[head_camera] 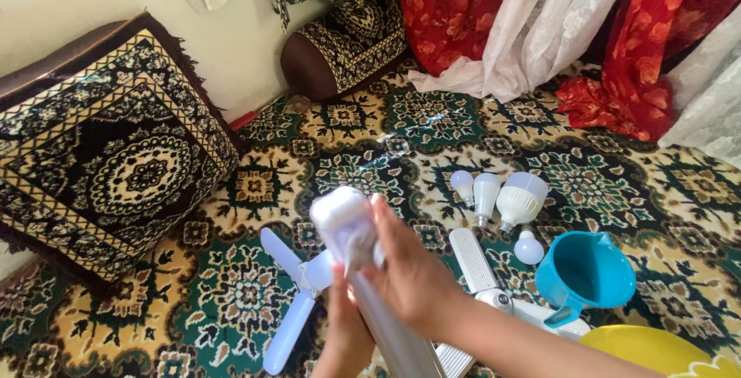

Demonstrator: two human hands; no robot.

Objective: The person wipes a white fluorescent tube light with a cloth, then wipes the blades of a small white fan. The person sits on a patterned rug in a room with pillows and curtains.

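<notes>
Both my hands hold one white fold-out lamp with long flat panels over the patterned carpet. My right hand (413,274) wraps its upper part, just below the rounded white cap (344,220). My left hand (347,332) grips it from underneath, lower down. A grey-white panel (394,335) of this lamp runs down toward the bottom edge. A second lamp of the same kind (289,301) lies on the carpet behind my hands with its panels spread. A third one (482,274) lies to the right.
Several white bulbs (505,200) lie on the carpet at centre right. A turquoise plastic jug (587,274) stands beside a yellow basin (656,351) at lower right. A patterned cushion (100,154) leans on the wall at left, a bolster (340,50) and red and white curtains (540,15) behind.
</notes>
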